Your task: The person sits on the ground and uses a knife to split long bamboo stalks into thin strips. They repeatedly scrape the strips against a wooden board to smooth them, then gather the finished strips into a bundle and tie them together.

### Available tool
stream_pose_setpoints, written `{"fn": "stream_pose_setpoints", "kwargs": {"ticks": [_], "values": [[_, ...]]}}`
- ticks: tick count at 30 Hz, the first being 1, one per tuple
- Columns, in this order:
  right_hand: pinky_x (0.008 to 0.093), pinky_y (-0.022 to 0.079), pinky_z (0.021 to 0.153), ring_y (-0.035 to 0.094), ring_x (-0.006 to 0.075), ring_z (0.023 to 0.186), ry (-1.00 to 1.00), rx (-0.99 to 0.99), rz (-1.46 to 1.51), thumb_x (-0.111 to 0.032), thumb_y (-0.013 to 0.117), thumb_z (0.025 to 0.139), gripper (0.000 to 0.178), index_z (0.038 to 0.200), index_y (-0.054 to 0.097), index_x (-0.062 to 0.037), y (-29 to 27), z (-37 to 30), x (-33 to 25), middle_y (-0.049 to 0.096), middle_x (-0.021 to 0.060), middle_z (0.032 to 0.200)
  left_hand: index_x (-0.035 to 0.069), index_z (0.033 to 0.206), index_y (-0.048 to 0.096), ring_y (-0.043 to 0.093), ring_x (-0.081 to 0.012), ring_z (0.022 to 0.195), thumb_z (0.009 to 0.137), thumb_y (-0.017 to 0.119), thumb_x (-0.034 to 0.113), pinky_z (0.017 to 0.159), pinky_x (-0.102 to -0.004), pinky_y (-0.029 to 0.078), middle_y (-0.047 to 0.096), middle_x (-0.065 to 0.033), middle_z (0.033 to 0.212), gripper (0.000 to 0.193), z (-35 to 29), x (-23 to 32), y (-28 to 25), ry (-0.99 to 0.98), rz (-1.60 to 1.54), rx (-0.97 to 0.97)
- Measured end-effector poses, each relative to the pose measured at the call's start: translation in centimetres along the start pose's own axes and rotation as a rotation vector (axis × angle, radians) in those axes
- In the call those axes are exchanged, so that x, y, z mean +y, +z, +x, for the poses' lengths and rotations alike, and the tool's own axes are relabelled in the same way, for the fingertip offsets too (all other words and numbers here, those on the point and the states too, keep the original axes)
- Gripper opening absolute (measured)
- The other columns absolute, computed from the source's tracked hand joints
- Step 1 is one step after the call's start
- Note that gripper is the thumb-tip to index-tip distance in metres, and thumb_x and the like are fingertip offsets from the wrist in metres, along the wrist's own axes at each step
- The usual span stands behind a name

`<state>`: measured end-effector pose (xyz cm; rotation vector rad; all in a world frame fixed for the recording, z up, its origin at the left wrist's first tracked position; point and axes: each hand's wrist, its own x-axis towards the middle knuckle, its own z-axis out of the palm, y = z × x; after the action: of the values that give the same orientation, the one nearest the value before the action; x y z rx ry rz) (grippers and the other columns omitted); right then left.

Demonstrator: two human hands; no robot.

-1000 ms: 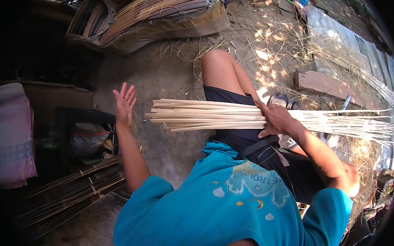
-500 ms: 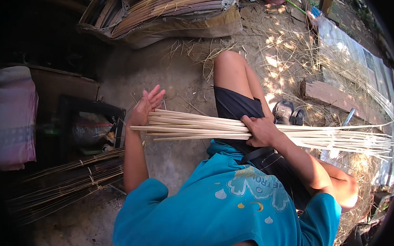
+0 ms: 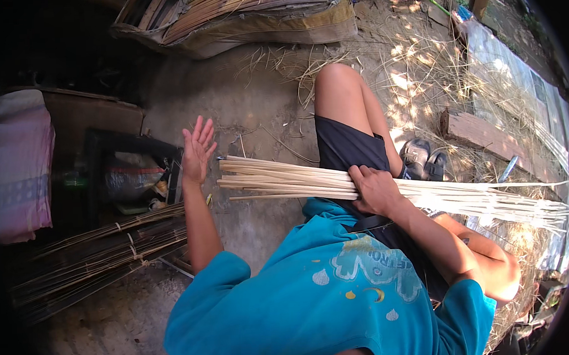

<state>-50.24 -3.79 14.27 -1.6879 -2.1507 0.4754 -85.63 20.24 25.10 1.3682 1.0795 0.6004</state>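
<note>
A long bundle of pale split strips [image 3: 291,177], like cane or bamboo, lies crosswise over my lap. My right hand [image 3: 375,189] is wrapped round it near its middle. Its left ends sit fairly level with one another, while the right ends fan out unevenly in bright sunlight. My left hand [image 3: 198,149] is raised just beyond the left ends, palm turned toward them and fingers spread. A small gap shows between that palm and the strips, and it holds nothing.
Tied bundles of thin dark sticks [image 3: 110,255] lie at the left, below a black frame [image 3: 130,143] and a pink cloth [image 3: 22,163]. A sack-lined container [image 3: 272,32] of longer strips stands at the far side. Loose fibres, a wooden plank [image 3: 486,137] and sandals [image 3: 423,159] are at the right.
My left hand has drawn back from the strips' left ends and opened wider. Those ends now look more even, and one strip that stuck out left is back among the others.
</note>
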Motion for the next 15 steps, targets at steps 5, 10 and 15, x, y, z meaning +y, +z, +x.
{"fn": "stream_pose_setpoints", "kwargs": {"ticks": [5,10,15], "values": [[0.0394,0.057,0.061,0.071,0.0303,0.075,-0.013,-0.026,-0.063,-0.024,0.081,0.067,0.054,0.106,0.049,-0.0069,0.5,1.1,-0.5,0.065,0.0117,0.086,0.009,0.163,0.014,0.023,-0.0317,0.154,0.101,0.018,0.072,0.122,-0.0497,0.018,0.028,-0.0182,0.165,0.089,-0.8,-1.4,2.3,-0.085,0.231,-0.333],[0.0446,0.057,0.063,0.071,0.0343,0.073,0.004,-0.102,0.002,-0.022,0.079,0.070,0.052,0.108,0.048,-0.0053,-2.8,3.3,-1.2,0.067,0.0142,0.084,0.011,0.163,0.017,0.022,-0.0324,0.154,0.099,0.018,0.076,0.122,-0.0523,0.018,0.030,-0.0202,0.163,0.091,-1.2,5.3,-2.4,0.131,0.192,-0.029],[0.0500,0.055,0.063,0.069,0.0397,0.073,-0.046,-0.015,0.057,-0.018,0.075,0.072,0.046,0.105,0.045,-0.0053,-7.1,5.4,-2.1,0.067,0.0169,0.080,0.010,0.162,0.019,0.025,-0.0327,0.153,0.099,0.016,0.076,0.122,-0.0514,0.018,0.031,-0.0205,0.163,0.092,-1.6,9.0,-1.3,0.176,0.012,-0.026]]}}
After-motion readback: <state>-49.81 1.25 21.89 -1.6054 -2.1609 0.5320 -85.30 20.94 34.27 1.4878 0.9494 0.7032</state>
